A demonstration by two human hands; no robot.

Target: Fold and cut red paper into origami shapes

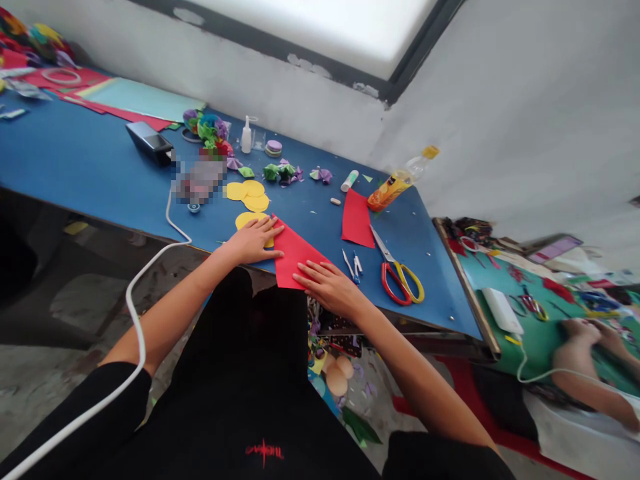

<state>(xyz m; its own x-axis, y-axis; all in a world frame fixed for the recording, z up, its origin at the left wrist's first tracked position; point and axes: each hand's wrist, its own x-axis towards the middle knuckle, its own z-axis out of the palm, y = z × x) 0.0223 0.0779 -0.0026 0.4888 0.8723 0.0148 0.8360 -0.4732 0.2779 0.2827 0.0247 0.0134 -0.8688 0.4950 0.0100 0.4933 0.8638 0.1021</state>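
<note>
Fingers [310, 270] of the right hand [327, 285] and left hand [253, 241] press flat, slightly spread, on the red paper [295, 253], seemingly folded once, left of the scissors [400, 273]; another red sheet [357, 219] lies unfolded

A long blue worktop [75, 167] stands against a rough whitish plaster wall [525, 100], under a dark-framed window [320, 27] glowing with bright daylight. At its right end sits a green-topped worktop [547, 343] with a wooden edge. A grey concrete floor [45, 387] lies below.
</note>
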